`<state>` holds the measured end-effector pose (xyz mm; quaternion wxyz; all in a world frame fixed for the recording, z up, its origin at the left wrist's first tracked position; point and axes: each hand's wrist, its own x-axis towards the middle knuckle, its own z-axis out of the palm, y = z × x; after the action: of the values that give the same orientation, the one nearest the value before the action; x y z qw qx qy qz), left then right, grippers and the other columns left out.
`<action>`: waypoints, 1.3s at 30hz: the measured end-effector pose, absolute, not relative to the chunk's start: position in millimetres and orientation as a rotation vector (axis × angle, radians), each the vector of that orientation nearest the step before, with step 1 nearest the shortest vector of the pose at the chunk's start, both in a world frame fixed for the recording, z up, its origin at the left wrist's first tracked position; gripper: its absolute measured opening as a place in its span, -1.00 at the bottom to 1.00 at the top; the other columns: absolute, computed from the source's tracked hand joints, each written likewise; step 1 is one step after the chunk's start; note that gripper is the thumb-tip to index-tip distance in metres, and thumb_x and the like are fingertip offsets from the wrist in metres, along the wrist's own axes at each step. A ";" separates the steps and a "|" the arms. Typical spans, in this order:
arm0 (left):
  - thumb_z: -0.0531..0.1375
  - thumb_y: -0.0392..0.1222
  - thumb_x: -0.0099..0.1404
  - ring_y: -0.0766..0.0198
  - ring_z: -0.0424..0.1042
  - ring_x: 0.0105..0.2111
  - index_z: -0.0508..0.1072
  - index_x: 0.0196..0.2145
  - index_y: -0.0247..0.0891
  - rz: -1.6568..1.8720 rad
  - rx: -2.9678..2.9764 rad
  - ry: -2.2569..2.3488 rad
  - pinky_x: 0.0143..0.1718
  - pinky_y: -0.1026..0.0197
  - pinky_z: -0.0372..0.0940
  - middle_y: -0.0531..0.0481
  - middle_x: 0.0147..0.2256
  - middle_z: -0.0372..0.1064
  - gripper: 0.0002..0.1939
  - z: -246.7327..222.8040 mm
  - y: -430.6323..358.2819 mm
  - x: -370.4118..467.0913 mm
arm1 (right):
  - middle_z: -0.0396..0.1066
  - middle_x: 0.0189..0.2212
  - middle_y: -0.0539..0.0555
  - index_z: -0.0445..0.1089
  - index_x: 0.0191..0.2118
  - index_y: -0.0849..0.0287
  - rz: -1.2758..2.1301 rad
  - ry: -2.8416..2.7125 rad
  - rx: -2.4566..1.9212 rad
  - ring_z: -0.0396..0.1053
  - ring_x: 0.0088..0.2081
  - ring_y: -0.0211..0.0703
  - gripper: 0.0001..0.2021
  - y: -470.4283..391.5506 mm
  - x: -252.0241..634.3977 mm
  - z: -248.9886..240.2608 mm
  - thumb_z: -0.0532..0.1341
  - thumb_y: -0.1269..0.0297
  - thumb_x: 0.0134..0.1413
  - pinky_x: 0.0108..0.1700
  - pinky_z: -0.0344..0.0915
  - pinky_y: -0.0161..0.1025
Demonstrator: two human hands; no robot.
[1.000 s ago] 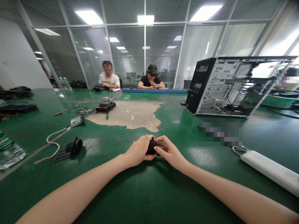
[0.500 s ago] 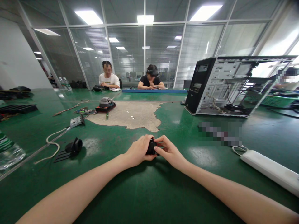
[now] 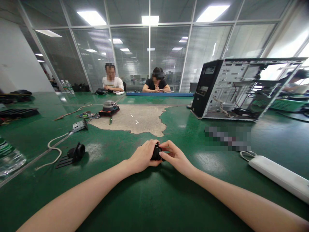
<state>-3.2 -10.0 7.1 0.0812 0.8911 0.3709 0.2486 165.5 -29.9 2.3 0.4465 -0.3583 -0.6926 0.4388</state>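
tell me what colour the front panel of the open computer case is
Black; it shows best in the head view.

Glossy green tabletop around a matt, rough-edged beige patch

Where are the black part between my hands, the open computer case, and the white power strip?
Black part (image 3: 156, 152): head view, its exposed middle.
Open computer case (image 3: 207, 88): head view, its black front panel.
White power strip (image 3: 277, 174): head view, its top face.
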 end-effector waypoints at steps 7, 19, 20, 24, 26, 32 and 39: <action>0.19 -0.08 0.02 0.10 0.25 -0.18 0.03 -0.04 -0.21 0.741 2.661 1.109 -0.22 0.06 0.23 -0.10 -0.15 0.19 -0.41 6.1 -9.0 -3.0 | 0.26 -0.25 0.06 0.18 -0.21 0.14 1.097 -1.713 -0.958 0.27 -0.17 -0.17 -0.78 -26.0 165.8 0.5 0.15 0.29 -0.04 -0.20 0.30 -0.20; 0.21 -0.09 0.01 0.11 0.25 -0.19 0.02 -0.04 -0.22 0.734 2.678 1.122 -0.22 0.07 0.24 -0.10 -0.15 0.18 -0.39 5.4 -8.9 -3.8 | 0.27 -0.35 -0.01 0.17 -0.28 0.14 1.189 -1.663 -0.903 0.32 -0.34 -0.27 -0.82 -30.8 164.6 4.1 0.16 0.28 -0.05 -0.30 0.30 -0.27; 0.21 -0.09 0.01 0.11 0.25 -0.19 0.02 -0.04 -0.22 0.737 2.679 1.117 -0.22 0.07 0.24 -0.10 -0.15 0.18 -0.39 5.3 -8.7 -3.8 | 0.26 -0.33 0.00 0.17 -0.26 0.14 1.173 -1.665 -0.913 0.31 -0.33 -0.26 -0.81 -29.8 164.6 2.8 0.16 0.28 -0.05 -0.30 0.30 -0.27; 0.21 -0.09 0.01 0.11 0.25 -0.18 0.03 -0.04 -0.21 0.744 2.682 1.105 -0.22 0.07 0.24 -0.10 -0.15 0.18 -0.40 5.7 -9.0 -3.9 | 0.26 -0.27 0.05 0.18 -0.22 0.16 1.159 -1.686 -0.946 0.30 -0.24 -0.20 -0.77 -26.9 165.5 -0.2 0.16 0.28 -0.05 -0.26 0.29 -0.23; 0.20 -0.09 0.01 0.12 0.25 -0.19 0.04 -0.05 -0.21 0.742 2.680 1.112 -0.22 0.08 0.24 -0.09 -0.16 0.18 -0.42 6.0 -9.5 -3.9 | 0.27 -0.30 0.03 0.18 -0.25 0.16 1.174 -1.700 -0.912 0.30 -0.23 -0.20 -0.79 -27.0 165.9 0.5 0.17 0.29 -0.05 -0.24 0.29 -0.24; 0.20 -0.09 0.01 0.12 0.25 -0.19 0.04 -0.06 -0.21 0.738 2.681 1.107 -0.23 0.08 0.24 -0.08 -0.16 0.18 -0.42 7.0 -10.5 -3.6 | 0.27 -0.38 -0.02 0.19 -0.31 0.15 1.187 -1.642 -0.865 0.31 -0.31 -0.25 -0.85 -28.3 165.1 2.4 0.16 0.26 -0.04 -0.29 0.30 -0.27; 0.21 -0.09 0.00 0.11 0.25 -0.19 0.04 -0.05 -0.21 0.746 2.664 1.107 -0.22 0.07 0.24 -0.09 -0.16 0.19 -0.40 6.4 -9.6 -3.7 | 0.28 -0.26 0.05 0.19 -0.21 0.15 1.174 -1.649 -0.957 0.31 -0.30 -0.24 -0.74 -26.0 165.5 0.7 0.17 0.23 -0.06 -0.28 0.31 -0.25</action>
<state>-3.7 -9.6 6.4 0.0806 0.8911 0.3703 0.2495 165.5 -26.0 0.7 0.4364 -0.3845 -0.6627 0.4717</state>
